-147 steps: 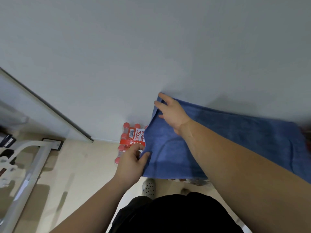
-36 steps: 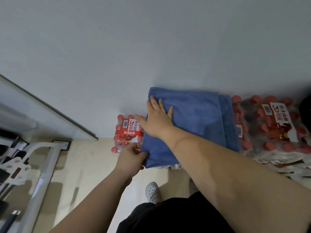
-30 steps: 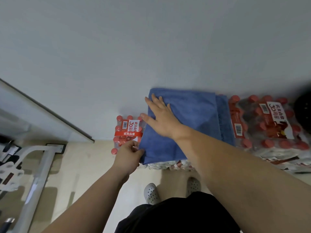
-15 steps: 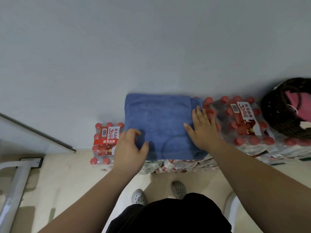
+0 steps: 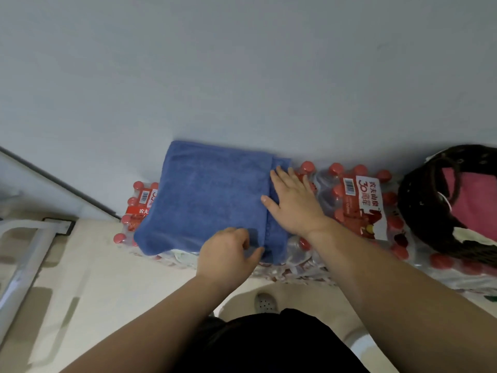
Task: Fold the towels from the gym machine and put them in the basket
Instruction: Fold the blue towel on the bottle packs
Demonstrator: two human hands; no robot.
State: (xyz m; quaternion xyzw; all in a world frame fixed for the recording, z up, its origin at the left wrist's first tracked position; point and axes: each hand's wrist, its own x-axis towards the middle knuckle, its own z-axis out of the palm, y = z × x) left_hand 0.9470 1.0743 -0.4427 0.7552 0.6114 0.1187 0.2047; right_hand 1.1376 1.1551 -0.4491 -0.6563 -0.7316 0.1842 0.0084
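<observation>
Here, left hand pinches the towel by its edge; right hand presses flat.

- Floor, pale beige: shrink-wrapped bottle packs, red-capped, along the wall; white machine frame at left.
- On the bottle packs: blue towel, folded; dark wicker basket at right.

A blue towel is laid folded on bottled-water packs.
Its near edge is gripped by the left hand, its right edge pressed by the flat right hand.
</observation>
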